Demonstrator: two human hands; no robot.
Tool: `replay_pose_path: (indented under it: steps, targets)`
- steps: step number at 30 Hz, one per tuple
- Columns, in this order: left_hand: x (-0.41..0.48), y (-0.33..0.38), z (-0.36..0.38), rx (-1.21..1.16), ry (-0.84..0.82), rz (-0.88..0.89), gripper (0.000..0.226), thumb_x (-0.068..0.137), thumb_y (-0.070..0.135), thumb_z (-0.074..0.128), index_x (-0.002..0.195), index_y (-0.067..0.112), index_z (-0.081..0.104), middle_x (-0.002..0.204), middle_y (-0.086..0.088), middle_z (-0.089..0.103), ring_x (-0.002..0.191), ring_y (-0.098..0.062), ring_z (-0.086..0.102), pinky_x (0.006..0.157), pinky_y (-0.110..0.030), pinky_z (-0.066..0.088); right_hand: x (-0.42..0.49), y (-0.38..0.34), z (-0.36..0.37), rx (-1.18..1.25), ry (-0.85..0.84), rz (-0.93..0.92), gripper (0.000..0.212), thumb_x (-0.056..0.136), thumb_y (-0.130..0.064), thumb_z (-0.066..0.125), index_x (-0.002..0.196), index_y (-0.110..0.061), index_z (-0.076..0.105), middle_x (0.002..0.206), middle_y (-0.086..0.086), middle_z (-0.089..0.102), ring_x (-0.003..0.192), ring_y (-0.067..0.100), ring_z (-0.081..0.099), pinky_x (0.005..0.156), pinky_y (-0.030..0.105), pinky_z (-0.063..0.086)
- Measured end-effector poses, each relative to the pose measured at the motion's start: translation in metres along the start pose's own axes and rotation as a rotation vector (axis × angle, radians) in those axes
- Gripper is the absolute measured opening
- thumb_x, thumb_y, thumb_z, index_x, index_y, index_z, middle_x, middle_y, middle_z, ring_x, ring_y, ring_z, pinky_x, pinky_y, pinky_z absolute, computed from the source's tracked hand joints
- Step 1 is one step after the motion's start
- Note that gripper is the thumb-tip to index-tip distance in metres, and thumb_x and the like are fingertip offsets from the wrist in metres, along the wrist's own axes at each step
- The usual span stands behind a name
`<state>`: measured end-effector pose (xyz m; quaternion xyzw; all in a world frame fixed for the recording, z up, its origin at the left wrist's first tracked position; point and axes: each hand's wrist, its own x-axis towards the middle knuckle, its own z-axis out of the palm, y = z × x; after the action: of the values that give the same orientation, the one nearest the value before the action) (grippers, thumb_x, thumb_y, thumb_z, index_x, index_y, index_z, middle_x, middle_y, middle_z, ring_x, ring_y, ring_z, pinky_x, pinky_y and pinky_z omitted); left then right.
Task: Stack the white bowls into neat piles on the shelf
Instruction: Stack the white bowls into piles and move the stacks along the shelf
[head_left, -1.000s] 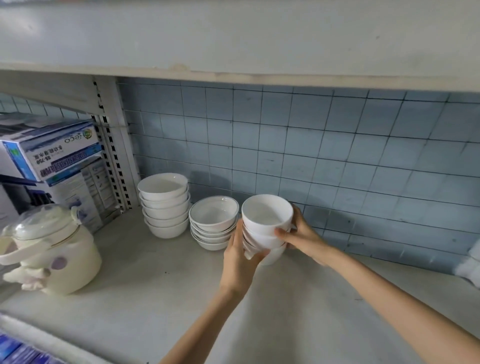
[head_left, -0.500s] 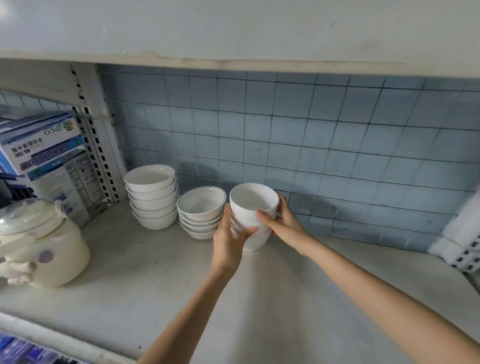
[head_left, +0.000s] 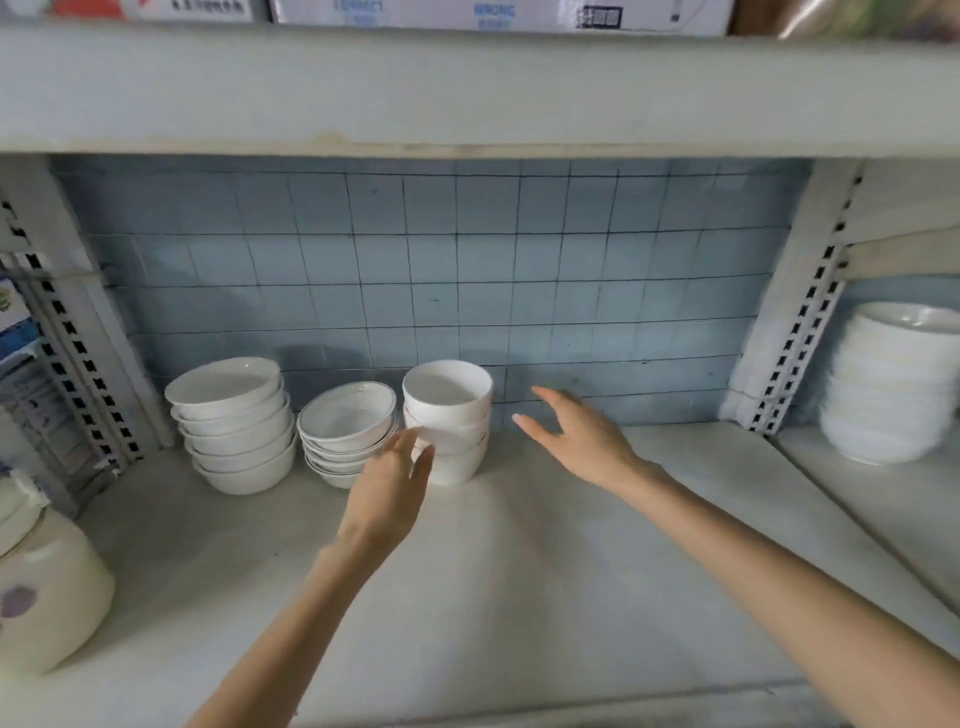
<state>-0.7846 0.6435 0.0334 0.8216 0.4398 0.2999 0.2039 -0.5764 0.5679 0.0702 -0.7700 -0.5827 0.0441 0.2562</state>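
Left hand (head_left: 387, 493) loose-fingered, empty, just in front of the tall bowl pile (head_left: 449, 415); touching or not, cannot tell. Right hand (head_left: 582, 441) spread, empty, near that pile's right side. Beside it leftward, rimmed bowl pile (head_left: 348, 436), then wide bowl pile (head_left: 234, 426), all on the shelf (head_left: 519, 571).

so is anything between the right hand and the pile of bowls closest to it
Nothing visible. The right hand is open just right of the pile of bowls, with only bare shelf between them. The left hand is on the pile's other side.
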Motion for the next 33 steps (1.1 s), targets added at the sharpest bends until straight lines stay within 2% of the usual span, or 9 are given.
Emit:
replay_pose_path:
  steps: [4, 8, 9, 12, 14, 19, 23, 28, 33]
  targets:
    - [-0.016, 0.01, -0.034, 0.299, 0.043, 0.179, 0.043, 0.097, 0.039, 0.039, 0.12, 0.009, 0.059, 0.115, -0.009, 0.066, 0.102, -0.033, 0.063, 0.081, -0.039, 0.048, -0.041, 0.028, -0.035, -0.397, 0.123, 0.022, 0.064, 0.091, -0.062, 0.031, 0.14, -0.021, 0.037, 0.144, -0.003, 0.043, 0.132, 0.018, 0.038, 0.107, 0.039, 0.031]
    - [-0.015, 0.009, -0.041, 0.434, 0.04, 0.291, 0.066, 0.087, 0.052, 0.027, 0.121, 0.006, 0.06, 0.118, -0.013, 0.066, 0.102, -0.034, 0.064, 0.085, -0.046, 0.05, -0.09, 0.058, -0.071, -0.582, 0.108, 0.188, 0.1, 0.072, -0.08, -0.007, 0.145, -0.022, 0.028, 0.151, 0.0, 0.032, 0.14, 0.019, 0.027, 0.113, 0.046, 0.019]
    - [-0.015, 0.014, -0.042, 0.454, 0.027, 0.297, 0.067, 0.087, 0.053, 0.027, 0.122, 0.006, 0.06, 0.121, -0.014, 0.064, 0.106, -0.034, 0.063, 0.088, -0.048, 0.049, -0.103, 0.065, -0.08, -0.589, 0.153, 0.212, 0.098, 0.073, -0.079, -0.005, 0.143, -0.021, 0.033, 0.147, 0.002, 0.04, 0.137, 0.02, 0.035, 0.112, 0.045, 0.022]
    - [-0.016, 0.03, -0.042, 0.473, 0.05, 0.337, 0.066, 0.087, 0.052, 0.028, 0.12, 0.005, 0.06, 0.119, -0.014, 0.065, 0.104, -0.035, 0.064, 0.085, -0.048, 0.05, -0.14, 0.084, -0.103, -0.587, 0.346, 0.219, 0.059, 0.092, -0.055, 0.034, 0.132, -0.014, 0.049, 0.127, 0.008, 0.06, 0.118, 0.025, 0.055, 0.105, 0.047, 0.036]
    - [-0.016, 0.046, -0.041, 0.453, 0.056, 0.346, 0.062, 0.087, 0.05, 0.032, 0.12, 0.005, 0.061, 0.118, -0.014, 0.066, 0.101, -0.036, 0.065, 0.082, -0.048, 0.051, -0.164, 0.096, -0.119, -0.588, 0.396, 0.264, 0.052, 0.094, -0.046, 0.041, 0.135, -0.014, 0.047, 0.135, 0.007, 0.055, 0.122, 0.025, 0.052, 0.103, 0.048, 0.038]
    - [-0.021, 0.09, -0.025, 0.469, 0.05, 0.402, 0.056, 0.087, 0.045, 0.04, 0.117, 0.003, 0.061, 0.114, -0.016, 0.067, 0.094, -0.038, 0.066, 0.079, -0.047, 0.052, -0.215, 0.136, -0.154, -0.603, 0.199, 0.51, 0.064, 0.094, -0.056, 0.021, 0.15, -0.027, 0.009, 0.158, -0.004, 0.009, 0.145, 0.016, 0.01, 0.116, 0.043, 0.009]
    - [-0.033, 0.133, 0.0, 0.419, 0.072, 0.411, 0.047, 0.087, 0.029, 0.063, 0.125, 0.003, 0.057, 0.124, -0.017, 0.061, 0.111, -0.039, 0.059, 0.092, -0.049, 0.045, -0.257, 0.163, -0.184, -0.664, 0.228, 0.542, 0.063, 0.095, -0.055, 0.019, 0.149, -0.024, 0.011, 0.158, -0.005, 0.012, 0.143, 0.013, 0.014, 0.118, 0.041, 0.009]
    - [-0.057, 0.198, 0.039, 0.36, 0.055, 0.416, 0.051, 0.086, 0.03, 0.064, 0.128, 0.002, 0.055, 0.128, -0.02, 0.059, 0.113, -0.042, 0.057, 0.097, -0.054, 0.041, -0.309, 0.204, -0.221, -0.658, 0.211, 0.587, 0.064, 0.094, -0.058, 0.019, 0.15, -0.026, 0.01, 0.158, -0.004, 0.007, 0.144, 0.015, 0.011, 0.118, 0.042, 0.009]
    - [-0.091, 0.264, 0.079, 0.312, 0.03, 0.424, 0.054, 0.088, 0.037, 0.058, 0.131, 0.004, 0.054, 0.131, -0.018, 0.057, 0.115, -0.039, 0.057, 0.096, -0.051, 0.043, -0.356, 0.244, -0.262, -0.7, 0.264, 0.584, 0.064, 0.093, -0.059, 0.022, 0.147, -0.024, 0.023, 0.152, -0.005, 0.029, 0.137, 0.015, 0.029, 0.115, 0.039, 0.022]
